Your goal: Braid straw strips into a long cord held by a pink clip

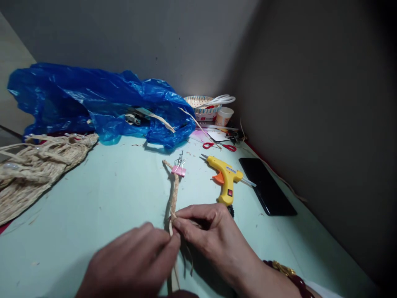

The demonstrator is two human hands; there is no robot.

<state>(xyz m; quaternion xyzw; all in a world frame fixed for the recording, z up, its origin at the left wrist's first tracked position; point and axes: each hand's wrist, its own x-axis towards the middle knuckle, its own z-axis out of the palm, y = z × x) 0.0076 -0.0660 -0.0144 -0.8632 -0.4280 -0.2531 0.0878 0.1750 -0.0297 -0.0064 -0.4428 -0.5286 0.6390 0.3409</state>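
A narrow raffia braid (pixel 175 193) runs down the middle of the table, its far end gripped by a pink binder clip (pixel 178 171). My right hand (pixel 211 236) pinches the near end of the braid between thumb and fingertips. Close beside it, my left hand (pixel 130 260) is closed on a loose raffia strand (pixel 171 228); this hand is slightly blurred. More strands (pixel 175 281) hang below the fingers toward me. Past my right hand lies a yellow glue gun (pixel 226 178) with an orange trigger.
A black phone-like slab (pixel 268 186) lies at right. Red-handled scissors (pixel 229 147), a paper cup (pixel 223 116) and a basket (pixel 201 103) with a white cable sit at the back. A crumpled blue plastic bag (pixel 102 99) and woven raffia piece (pixel 40 174) occupy the left, against grey walls.
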